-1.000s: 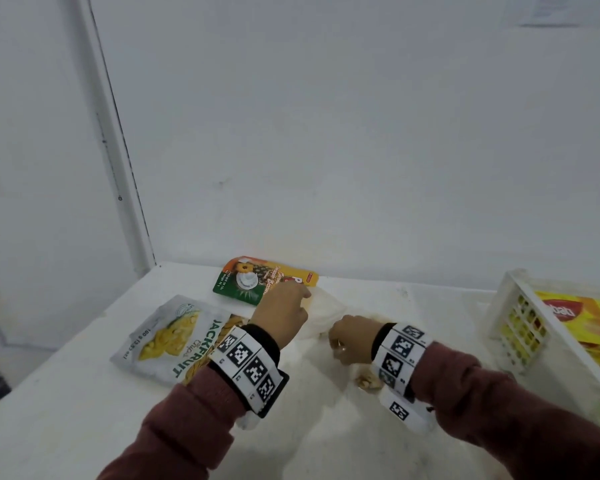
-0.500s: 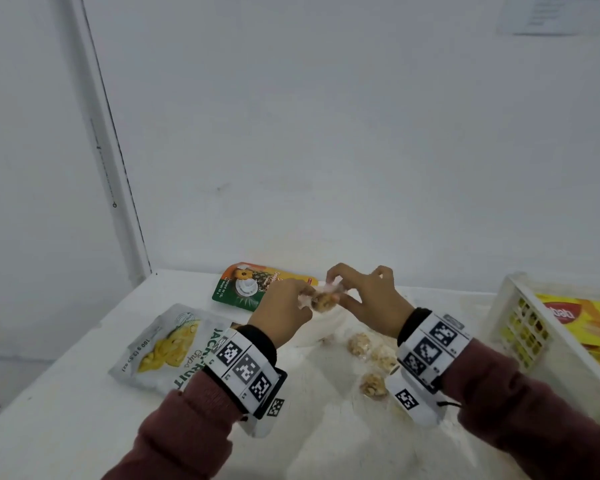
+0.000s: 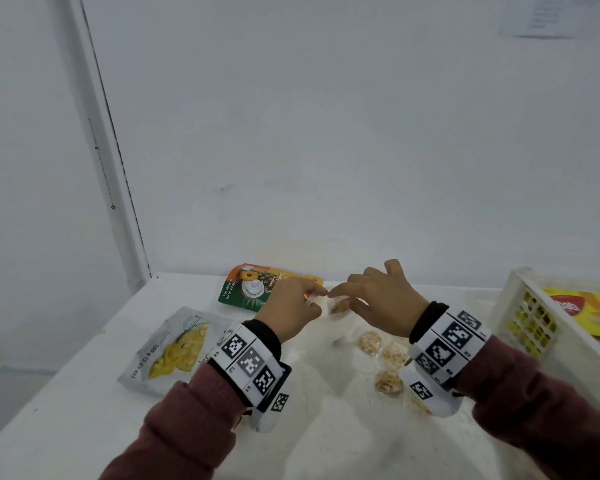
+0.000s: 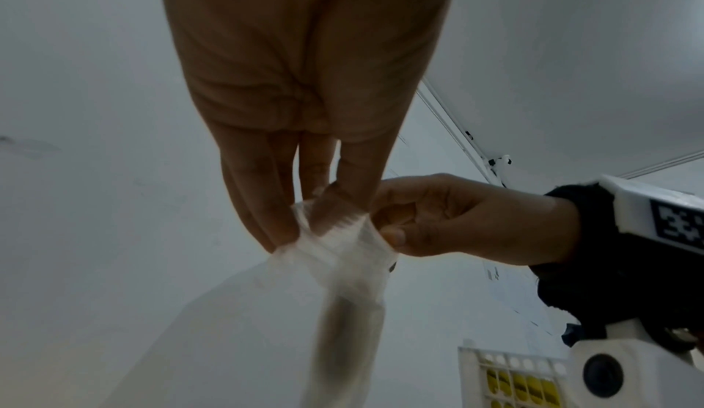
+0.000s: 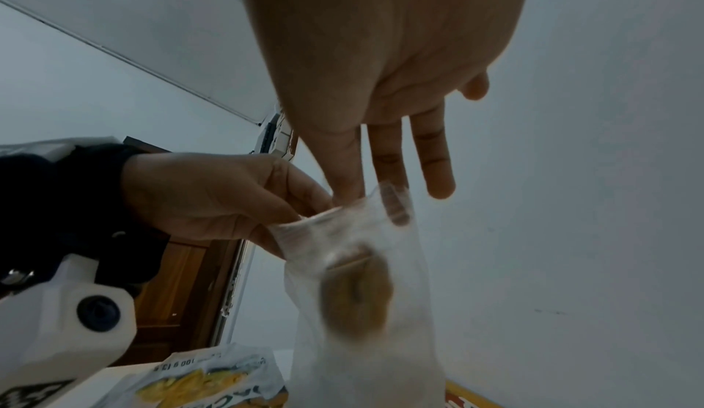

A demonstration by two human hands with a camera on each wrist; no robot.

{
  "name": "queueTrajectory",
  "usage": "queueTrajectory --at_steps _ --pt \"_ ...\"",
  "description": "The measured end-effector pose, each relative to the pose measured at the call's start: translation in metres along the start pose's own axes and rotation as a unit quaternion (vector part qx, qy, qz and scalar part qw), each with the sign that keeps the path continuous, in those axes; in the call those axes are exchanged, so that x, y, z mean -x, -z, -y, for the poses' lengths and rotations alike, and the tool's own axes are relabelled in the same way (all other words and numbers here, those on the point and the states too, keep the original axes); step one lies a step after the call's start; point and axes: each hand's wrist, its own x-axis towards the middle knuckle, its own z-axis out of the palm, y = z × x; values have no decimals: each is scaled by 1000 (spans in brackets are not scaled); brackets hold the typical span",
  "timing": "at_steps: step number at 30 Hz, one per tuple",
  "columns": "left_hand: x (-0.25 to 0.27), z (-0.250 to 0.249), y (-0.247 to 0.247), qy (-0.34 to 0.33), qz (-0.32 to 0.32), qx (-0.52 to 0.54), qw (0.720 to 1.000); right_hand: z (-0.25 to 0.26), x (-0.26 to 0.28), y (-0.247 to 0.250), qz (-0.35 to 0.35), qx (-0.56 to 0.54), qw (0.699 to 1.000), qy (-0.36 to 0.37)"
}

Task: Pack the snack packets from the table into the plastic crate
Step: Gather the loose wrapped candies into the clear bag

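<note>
Both hands hold up a clear snack packet (image 3: 338, 306) of brown pieces by its top edge, above the white table (image 3: 84, 410). My left hand (image 3: 317, 301) pinches the edge's left side. My right hand (image 3: 343, 297) pinches the right side with thumb and forefinger, its other fingers straight. The packet's lower part (image 3: 388, 355) trails down to the table. In the left wrist view the fingers (image 4: 281, 221) grip the crinkled seal (image 4: 343, 246). In the right wrist view the packet (image 5: 362, 279) hangs below the fingers (image 5: 346, 173). The white plastic crate (image 3: 548, 344) stands at the right.
A white jackfruit chips packet (image 3: 174, 351) lies on the table to the left of my left wrist. Behind the hands, a green and orange packet (image 3: 248, 289) lies near the wall. A yellow packet (image 3: 586, 310) lies inside the crate. White walls close the back and left.
Both hands rose from the table with the clear packet's top edge between them. The right hand moved up and left to meet the left, and its outer fingers straightened.
</note>
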Motion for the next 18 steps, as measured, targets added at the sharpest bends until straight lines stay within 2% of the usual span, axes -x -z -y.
queueTrajectory --at_steps 6,12,15,18 --pt "-2 1 7 -13 -7 11 1000 3 -6 11 21 -40 998 -42" --pt "-3 1 18 -14 -33 1 999 1 -6 17 41 -95 994 -34" --pt "-1 2 19 -19 -34 -6 999 -4 -6 11 -6 -204 979 -18" --pt "1 4 19 -14 -30 -11 999 -9 -7 8 -78 -346 933 -56"
